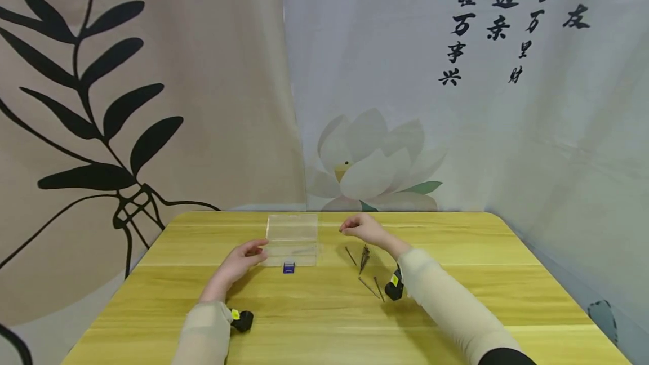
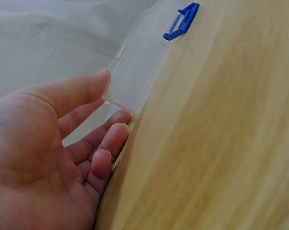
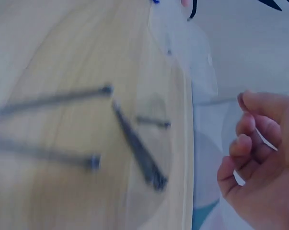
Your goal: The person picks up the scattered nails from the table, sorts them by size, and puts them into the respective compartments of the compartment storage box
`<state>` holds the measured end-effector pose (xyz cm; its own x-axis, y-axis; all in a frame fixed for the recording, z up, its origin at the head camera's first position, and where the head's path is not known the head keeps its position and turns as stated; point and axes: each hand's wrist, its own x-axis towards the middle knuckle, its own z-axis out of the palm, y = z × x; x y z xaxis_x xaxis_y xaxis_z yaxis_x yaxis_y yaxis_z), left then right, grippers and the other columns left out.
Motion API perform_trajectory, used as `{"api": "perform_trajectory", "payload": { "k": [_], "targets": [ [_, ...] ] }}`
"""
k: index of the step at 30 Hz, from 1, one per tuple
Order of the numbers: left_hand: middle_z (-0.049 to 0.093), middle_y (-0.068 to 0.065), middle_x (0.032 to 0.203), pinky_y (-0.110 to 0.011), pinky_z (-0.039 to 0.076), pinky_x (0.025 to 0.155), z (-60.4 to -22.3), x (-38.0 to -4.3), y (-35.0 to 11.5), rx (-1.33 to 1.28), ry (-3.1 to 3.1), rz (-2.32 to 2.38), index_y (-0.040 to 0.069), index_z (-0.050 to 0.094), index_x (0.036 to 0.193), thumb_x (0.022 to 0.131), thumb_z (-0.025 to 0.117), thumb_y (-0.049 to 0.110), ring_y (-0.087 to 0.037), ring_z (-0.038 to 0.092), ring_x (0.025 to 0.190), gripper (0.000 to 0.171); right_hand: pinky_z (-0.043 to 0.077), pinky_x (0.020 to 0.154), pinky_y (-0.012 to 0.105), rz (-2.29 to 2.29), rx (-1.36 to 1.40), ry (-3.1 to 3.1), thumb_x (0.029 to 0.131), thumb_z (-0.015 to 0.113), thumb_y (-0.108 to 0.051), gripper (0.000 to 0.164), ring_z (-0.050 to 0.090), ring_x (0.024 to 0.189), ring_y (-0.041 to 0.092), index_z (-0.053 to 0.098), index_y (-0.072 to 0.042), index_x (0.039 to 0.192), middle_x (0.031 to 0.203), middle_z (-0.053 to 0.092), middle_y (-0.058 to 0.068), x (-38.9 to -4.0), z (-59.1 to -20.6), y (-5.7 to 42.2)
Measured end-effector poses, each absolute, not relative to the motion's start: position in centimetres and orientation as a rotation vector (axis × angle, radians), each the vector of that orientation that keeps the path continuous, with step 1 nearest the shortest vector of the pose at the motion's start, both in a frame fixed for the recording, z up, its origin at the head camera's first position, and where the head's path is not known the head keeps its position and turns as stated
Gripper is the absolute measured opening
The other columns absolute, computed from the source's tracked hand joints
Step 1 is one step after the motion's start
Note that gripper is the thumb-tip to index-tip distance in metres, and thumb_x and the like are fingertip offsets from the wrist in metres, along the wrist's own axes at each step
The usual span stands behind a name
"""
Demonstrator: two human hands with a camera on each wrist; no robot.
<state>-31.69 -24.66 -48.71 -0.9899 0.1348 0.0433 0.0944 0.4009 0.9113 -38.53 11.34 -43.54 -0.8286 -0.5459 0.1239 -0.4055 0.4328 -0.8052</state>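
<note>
A clear plastic box [image 1: 291,249] with a blue latch [image 1: 288,267] lies on the table, its lid raised behind it. My left hand [image 1: 240,262] grips its left side, the thumb at a corner in the left wrist view. A thin dark piece shows faintly inside. My right hand [image 1: 366,228] is raised beyond the box's right side, thumb and forefinger close together; I cannot tell whether something small is between them. Below and right of it lie several long, thin metal fasteners with small heads, including a close bunch [image 3: 141,149] and a single piece [image 3: 151,121].
The pale wooden table [image 1: 314,320] ends at a back edge just behind the box. A printed curtain [image 1: 243,100] hangs behind it. Two more fasteners [image 1: 369,287] lie nearer the front, beside the right forearm. Each wrist carries a small black camera [image 1: 394,285].
</note>
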Motion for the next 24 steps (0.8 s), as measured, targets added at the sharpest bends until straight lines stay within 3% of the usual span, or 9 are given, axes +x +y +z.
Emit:
{"api": "perform_trajectory", "payload": {
  "k": [4, 13, 24],
  "targets": [
    [0.057, -0.018, 0.114, -0.034, 0.046, 0.08, -48.9, -31.8, -24.8, 0.231, 2.599, 1.686, -0.002, 0.053, 0.135, 0.096, 0.061, 0.008, -0.027, 0.051, 0.102, 0.042, 0.05, 0.081, 0.037, -1.325, -0.923, 2.478, 0.095, 0.06, -0.015, 0.022, 0.062, 0.091, 0.017, 0.069, 0.004, 0.104, 0.102, 0.068, 0.014, -38.4, -43.7, 13.7],
    [0.056, -0.021, 0.118, -0.037, 0.046, 0.079, -48.7, -31.3, -25.1, 0.216, 2.605, 1.676, -0.003, 0.05, 0.137, 0.096, 0.061, 0.01, -0.03, 0.052, 0.104, 0.044, 0.045, 0.067, 0.031, -1.174, -0.826, 2.578, 0.089, 0.066, -0.003, 0.012, 0.051, 0.074, 0.015, 0.072, 0.004, 0.097, 0.092, 0.069, 0.013, -38.2, -45.3, 16.4],
    [0.055, -0.019, 0.117, -0.035, 0.045, 0.078, -48.4, -31.5, -24.7, 0.232, 2.602, 1.664, -0.002, 0.051, 0.137, 0.096, 0.061, 0.011, -0.027, 0.052, 0.101, 0.045, 0.047, 0.074, 0.03, -1.205, -0.801, 2.436, 0.084, 0.069, 0.002, 0.014, 0.056, 0.08, 0.014, 0.072, 0.002, 0.098, 0.096, 0.07, 0.009, -38.3, -47.1, 18.5]
  ]
}}
